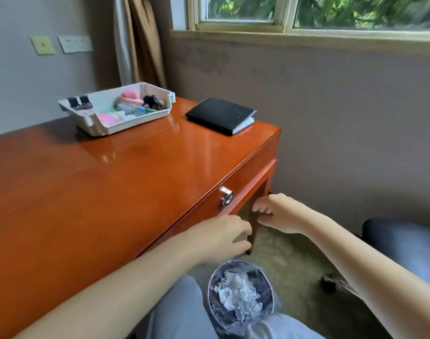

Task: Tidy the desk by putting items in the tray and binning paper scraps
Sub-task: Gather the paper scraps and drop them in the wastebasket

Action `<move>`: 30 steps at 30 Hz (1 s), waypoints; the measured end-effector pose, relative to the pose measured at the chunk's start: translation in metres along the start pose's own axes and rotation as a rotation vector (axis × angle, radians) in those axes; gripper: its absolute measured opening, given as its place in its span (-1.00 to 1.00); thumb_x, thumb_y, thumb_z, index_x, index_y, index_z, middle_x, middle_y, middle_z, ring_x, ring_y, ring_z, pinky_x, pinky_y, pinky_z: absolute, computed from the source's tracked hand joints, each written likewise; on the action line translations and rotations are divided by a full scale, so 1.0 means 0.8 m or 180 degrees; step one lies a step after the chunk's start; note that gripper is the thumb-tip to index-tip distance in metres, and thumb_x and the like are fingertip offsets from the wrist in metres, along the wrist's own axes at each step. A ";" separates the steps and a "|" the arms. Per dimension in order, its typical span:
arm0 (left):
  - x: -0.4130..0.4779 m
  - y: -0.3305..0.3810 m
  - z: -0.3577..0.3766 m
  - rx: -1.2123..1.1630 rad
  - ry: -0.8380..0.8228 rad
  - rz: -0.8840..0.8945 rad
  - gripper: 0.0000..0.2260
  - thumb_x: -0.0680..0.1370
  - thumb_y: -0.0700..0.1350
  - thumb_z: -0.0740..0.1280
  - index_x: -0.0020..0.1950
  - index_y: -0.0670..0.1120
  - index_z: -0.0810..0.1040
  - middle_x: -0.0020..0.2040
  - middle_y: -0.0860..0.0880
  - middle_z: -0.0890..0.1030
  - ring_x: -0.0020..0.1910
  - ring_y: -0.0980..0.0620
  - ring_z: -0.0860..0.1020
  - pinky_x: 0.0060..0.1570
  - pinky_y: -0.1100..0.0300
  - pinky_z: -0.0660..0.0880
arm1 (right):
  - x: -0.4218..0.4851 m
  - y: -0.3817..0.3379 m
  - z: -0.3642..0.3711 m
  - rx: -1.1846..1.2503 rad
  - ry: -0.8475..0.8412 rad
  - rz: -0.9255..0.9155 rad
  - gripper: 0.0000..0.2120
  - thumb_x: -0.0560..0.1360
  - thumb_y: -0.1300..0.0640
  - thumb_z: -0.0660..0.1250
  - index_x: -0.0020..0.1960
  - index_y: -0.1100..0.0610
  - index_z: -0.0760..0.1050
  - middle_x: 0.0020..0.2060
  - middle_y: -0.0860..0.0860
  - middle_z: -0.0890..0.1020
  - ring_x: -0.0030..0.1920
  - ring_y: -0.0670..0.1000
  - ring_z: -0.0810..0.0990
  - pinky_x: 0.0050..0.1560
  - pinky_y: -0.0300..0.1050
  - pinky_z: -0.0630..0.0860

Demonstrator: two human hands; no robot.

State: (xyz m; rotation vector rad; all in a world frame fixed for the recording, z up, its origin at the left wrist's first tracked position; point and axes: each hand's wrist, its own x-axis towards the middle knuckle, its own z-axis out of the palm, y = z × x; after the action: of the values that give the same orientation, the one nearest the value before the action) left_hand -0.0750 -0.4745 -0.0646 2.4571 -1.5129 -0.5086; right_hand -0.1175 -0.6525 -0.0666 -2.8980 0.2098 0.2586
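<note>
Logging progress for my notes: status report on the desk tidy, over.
Left hand, right hand loose above bin, nothing seen held. Scraps in bin; tray holds items. Notebook on desk, outside tray. Nothing in the way.

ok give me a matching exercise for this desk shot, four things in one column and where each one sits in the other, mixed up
Things:
1 tray
2 black notebook
3 bin
4 ring pull

Places:
a on the floor, paper scraps inside
b on the front face of the desk
c far side of the desk top, small items in it
d near the desk's right end, lying shut

Pairs: 1-c, 2-d, 3-a, 4-b
</note>
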 end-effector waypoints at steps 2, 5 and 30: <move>-0.030 0.003 -0.031 0.0098 0.0115 0.0015 -0.71 0.59 0.04 0.19 0.29 0.01 0.46 0.28 0.02 0.49 0.20 0.04 0.48 0.21 0.05 0.45 | -0.009 -0.027 -0.029 -0.0171 0.0084 -0.0158 -0.71 0.53 0.06 0.27 0.24 0.05 0.49 0.14 0.01 0.60 0.12 0.07 0.57 0.14 0.02 0.54; -0.078 -0.001 -0.073 0.0279 0.0350 -0.0060 -0.77 0.58 0.05 0.20 0.14 -0.03 0.49 0.12 0.01 0.55 0.07 0.01 0.53 0.13 0.01 0.48 | -0.018 -0.073 -0.063 -0.0281 0.0201 -0.0462 -0.69 0.52 0.08 0.29 0.26 0.02 0.48 0.16 -0.03 0.59 0.15 0.03 0.57 0.13 -0.01 0.55; -0.464 -0.182 -0.051 0.0267 0.1664 -0.3186 -0.53 0.61 0.12 0.12 0.51 0.10 0.15 0.53 0.11 0.11 0.52 0.08 0.09 0.48 0.05 0.08 | 0.052 -0.505 0.024 -0.0225 -0.0222 -0.2608 -0.49 0.54 -0.04 0.25 0.45 0.02 0.26 0.33 0.09 0.41 0.35 0.13 0.35 0.36 0.01 0.36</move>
State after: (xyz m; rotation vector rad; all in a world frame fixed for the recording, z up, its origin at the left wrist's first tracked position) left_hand -0.0929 -0.0778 -0.0116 2.9369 -0.0549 0.0920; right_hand -0.0151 -0.2635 -0.0090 -2.7499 -0.9848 0.2123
